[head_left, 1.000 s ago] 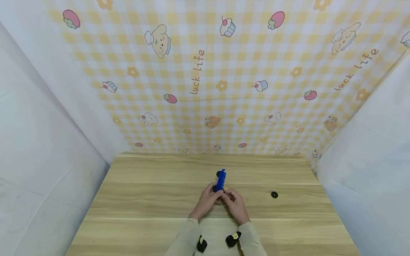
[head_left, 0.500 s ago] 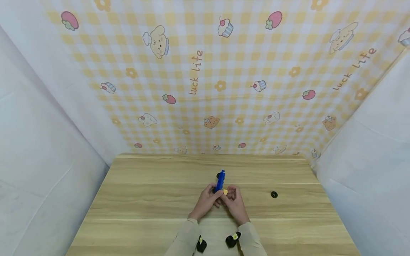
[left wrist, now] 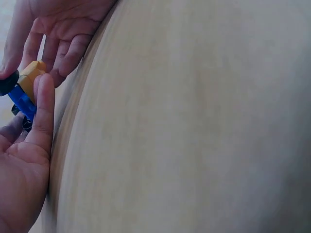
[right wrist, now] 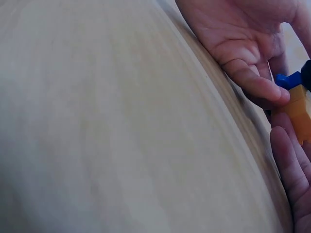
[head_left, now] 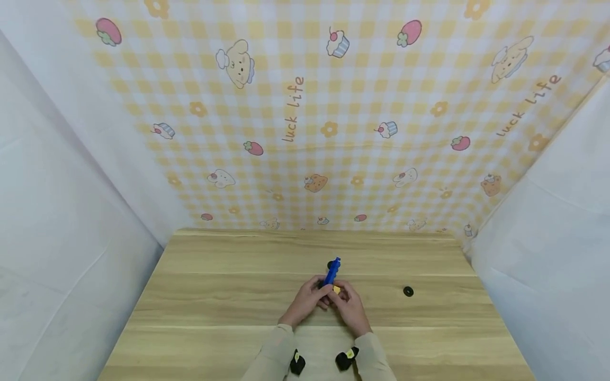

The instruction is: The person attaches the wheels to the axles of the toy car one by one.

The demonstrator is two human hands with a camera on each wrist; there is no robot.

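Both hands meet over the table around a toy vehicle (head_left: pixel 332 272) with a long blue body, a yellow block and black wheels. My left hand (head_left: pixel 304 304) grips the near end of the blue body, whose far end points away from me. On the other side my right hand (head_left: pixel 351 309) has its thumb and fingers at the yellow block (head_left: pixel 336 290). A black wheel (head_left: pixel 330 264) shows beside the far end. In the left wrist view the yellow block (left wrist: pixel 30 77) sits against the blue body (left wrist: pixel 23 102), between the fingers of both hands. Fingers hide much of the toy.
A loose black ring-shaped wheel (head_left: pixel 408 291) lies on the wood-grain table (head_left: pixel 229 291) to the right. White cloth hangs at both sides, and a yellow checked cloth (head_left: pixel 329 159) covers the back. Black devices (head_left: pixel 344 361) are strapped at the wrists.
The toy's far end has swung slightly right and toward me. My right fingers have shifted around the yellow block, which shows more than a second ago. The loose wheel stays put.
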